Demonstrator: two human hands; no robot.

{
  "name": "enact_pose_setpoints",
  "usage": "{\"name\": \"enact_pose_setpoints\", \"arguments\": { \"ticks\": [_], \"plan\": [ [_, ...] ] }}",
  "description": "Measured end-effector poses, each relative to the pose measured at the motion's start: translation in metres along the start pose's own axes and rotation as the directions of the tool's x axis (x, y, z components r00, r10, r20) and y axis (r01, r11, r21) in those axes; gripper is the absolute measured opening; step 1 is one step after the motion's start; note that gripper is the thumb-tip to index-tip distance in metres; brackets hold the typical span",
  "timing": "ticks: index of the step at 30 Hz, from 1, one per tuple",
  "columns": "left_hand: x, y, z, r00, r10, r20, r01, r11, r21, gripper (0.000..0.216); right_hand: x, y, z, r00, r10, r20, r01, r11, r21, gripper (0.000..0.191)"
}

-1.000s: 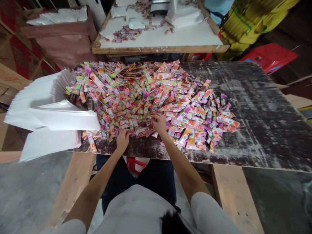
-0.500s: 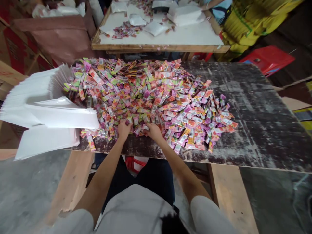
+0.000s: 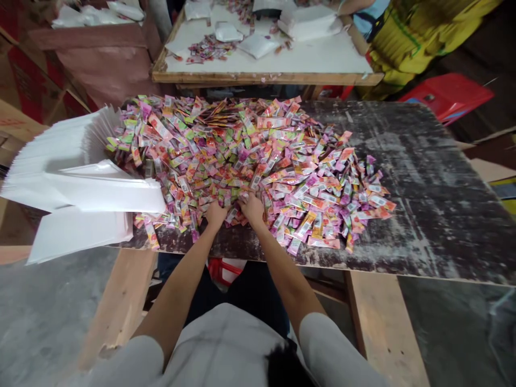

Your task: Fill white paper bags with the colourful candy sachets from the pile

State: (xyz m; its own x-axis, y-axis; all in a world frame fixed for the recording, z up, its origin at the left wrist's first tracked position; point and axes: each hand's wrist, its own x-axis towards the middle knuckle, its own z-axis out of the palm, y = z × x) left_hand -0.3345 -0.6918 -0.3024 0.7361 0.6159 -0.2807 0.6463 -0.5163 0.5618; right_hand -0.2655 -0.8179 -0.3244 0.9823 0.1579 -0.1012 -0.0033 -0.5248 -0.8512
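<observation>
A wide heap of small printed stick packets (image 3: pixel 237 145), in pink, orange, purple and green, spreads over the dark worn table (image 3: pixel 403 183). At the heap's near edge my left hand (image 3: pixel 216 214) is closed, its fingers curled into the packets. Close by on its right, my right hand (image 3: pixel 253 209) bends its fingers round packets there. The fingertips of both are partly hidden among the packets. Left of the heap lies a fanned stack of white bags (image 3: pixel 52 156), with more flat white bags (image 3: pixel 80 231) just in front of it.
Beyond my table stands a wooden-edged white table (image 3: pixel 314 59) with filled white bags and loose packets; another person's arm (image 3: pixel 355 6) reaches in there. A brown bin (image 3: pixel 105 59) holds white bags at back left. A red stool (image 3: pixel 447 97) and yellow sacks (image 3: pixel 415 37) are at back right.
My left hand has shifted right, nearer my right hand. The right hand has moved slightly forward into the heap. The view has shifted a little.
</observation>
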Motion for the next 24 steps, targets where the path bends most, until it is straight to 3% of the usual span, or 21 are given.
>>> {"name": "enact_pose_setpoints", "arguments": {
  "ticks": [2,5,8,9,11,13,15,16,18,20,22,24],
  "plan": [
    [-0.004,-0.007,-0.01,0.997,0.039,-0.068,-0.041,0.999,-0.03,0.025,0.001,-0.004,-0.015,0.999,-0.002,0.044,-0.001,0.997,0.074,0.029],
    [-0.005,-0.026,-0.043,0.969,0.124,-0.213,-0.139,0.989,-0.053,0.029,0.005,-0.007,-0.059,0.993,-0.02,0.112,-0.019,0.942,0.334,0.033],
    [0.002,-0.042,-0.074,0.942,0.171,-0.289,-0.189,0.981,-0.035,0.024,0.006,-0.001,-0.097,0.996,0.007,0.084,-0.044,0.892,0.45,0.039],
    [0.004,-0.045,-0.08,0.945,0.194,-0.262,-0.206,0.979,-0.016,0.025,0.004,0.002,-0.105,0.997,0.019,0.073,-0.048,0.911,0.41,0.042],
    [0.006,-0.047,-0.083,0.953,0.29,-0.089,-0.289,0.957,0.028,0.029,-0.003,0.011,-0.11,0.998,0.024,0.062,-0.038,0.971,0.236,0.05],
    [0.006,-0.047,-0.08,0.893,0.425,0.145,-0.433,0.901,0.026,0.032,-0.011,0.02,-0.107,0.998,0.028,0.049,-0.029,0.999,0.016,0.051],
    [0.006,-0.042,-0.074,0.832,0.499,0.242,-0.512,0.859,-0.009,0.04,-0.018,0.025,-0.099,0.998,0.059,-0.001,-0.058,0.984,-0.17,0.046],
    [0.008,-0.039,-0.071,0.841,0.491,0.226,-0.503,0.864,-0.005,0.048,-0.019,0.025,-0.094,0.996,0.085,-0.02,-0.087,0.965,-0.246,0.045],
    [0.013,-0.028,-0.066,0.915,0.385,0.123,-0.397,0.913,0.097,0.061,-0.018,0.021,-0.084,0.991,0.129,-0.033,-0.132,0.914,-0.384,0.046],
    [0.022,-0.015,-0.061,0.963,0.264,0.052,-0.268,0.925,0.269,0.056,-0.014,0.014,-0.075,0.985,0.173,-0.014,-0.158,0.862,-0.481,0.044],
    [0.031,-0.006,-0.059,0.976,0.213,0.047,-0.213,0.882,0.42,0.038,-0.01,0.008,-0.07,0.979,0.203,-0.005,-0.175,0.835,-0.522,0.039],
    [0.037,-0.003,-0.058,0.969,0.238,0.075,-0.243,0.839,0.486,0.032,-0.009,0.005,-0.07,0.981,0.194,-0.002,-0.167,0.84,-0.516,0.036]
  ]
}}
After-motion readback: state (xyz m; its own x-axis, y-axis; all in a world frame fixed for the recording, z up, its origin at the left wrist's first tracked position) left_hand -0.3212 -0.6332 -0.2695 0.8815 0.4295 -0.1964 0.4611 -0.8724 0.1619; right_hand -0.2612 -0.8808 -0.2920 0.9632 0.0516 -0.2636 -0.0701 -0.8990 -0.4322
